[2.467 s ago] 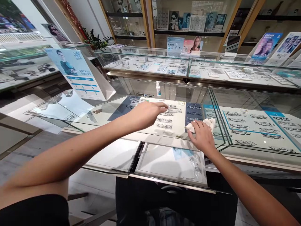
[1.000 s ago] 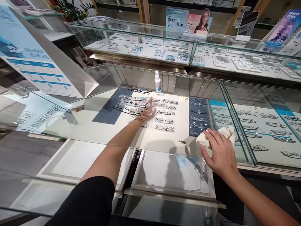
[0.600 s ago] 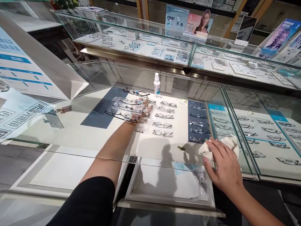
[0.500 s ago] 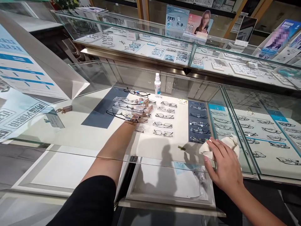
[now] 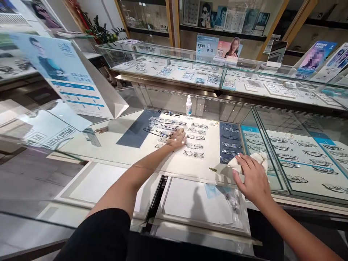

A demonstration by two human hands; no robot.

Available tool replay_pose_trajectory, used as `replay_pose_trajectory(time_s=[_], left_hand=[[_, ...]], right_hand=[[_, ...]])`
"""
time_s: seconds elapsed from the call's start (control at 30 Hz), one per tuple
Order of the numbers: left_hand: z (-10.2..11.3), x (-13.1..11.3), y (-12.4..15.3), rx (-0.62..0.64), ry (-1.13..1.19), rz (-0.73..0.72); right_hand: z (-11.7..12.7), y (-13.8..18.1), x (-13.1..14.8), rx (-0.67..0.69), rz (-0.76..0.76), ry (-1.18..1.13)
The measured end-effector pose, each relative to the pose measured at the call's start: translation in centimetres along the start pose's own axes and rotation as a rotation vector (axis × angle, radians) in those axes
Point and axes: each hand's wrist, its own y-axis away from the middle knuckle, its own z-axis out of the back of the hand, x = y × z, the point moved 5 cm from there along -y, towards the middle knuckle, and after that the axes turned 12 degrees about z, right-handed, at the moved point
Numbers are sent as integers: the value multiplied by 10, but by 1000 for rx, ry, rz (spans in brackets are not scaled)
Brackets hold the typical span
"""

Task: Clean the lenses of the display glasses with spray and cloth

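Observation:
My left hand (image 5: 177,139) reaches into the glass display case among rows of eyeglasses, its fingers apart and nothing visibly gripped. Just left of it lie dark-framed eyeglasses (image 5: 156,132), partly over a dark blue mat (image 5: 132,134). More clear-lens eyeglasses (image 5: 193,145) lie in a column to its right. My right hand (image 5: 252,179) is closed on a cream cleaning cloth (image 5: 235,164), at the case's right front beside a dark mat of glasses. At the back of the case stands a white spray bottle (image 5: 189,106), upright.
A folded advertising stand (image 5: 78,79) stands on the left, beside a price tag (image 5: 94,137). Below the case front is a white drawer (image 5: 187,199) with plastic packets. A small gold-green piece (image 5: 212,169) lies near the front. More glass showcases (image 5: 307,145) adjoin on the right.
The view has tilted up and shifted, so the case sits farther right. My left hand has shifted slightly right, off the dark-framed glasses. My right hand still holds the cloth.

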Motion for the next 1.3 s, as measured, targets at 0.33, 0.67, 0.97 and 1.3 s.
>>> replay_pose_trajectory(time_s=[0.33, 0.67, 0.97, 1.3], left_hand=[[33, -81, 157, 393, -126, -321], [152, -29, 254, 226, -28, -67], [215, 14, 172, -101, -248, 29], [190, 24, 75, -70, -386, -70]], right_hand=[[-3, -4, -7, -21, -14, 22], [11, -16, 0, -161, 90, 28], [-11, -178, 79, 209, 48, -244], [-67, -218, 70, 336, -15, -243]])
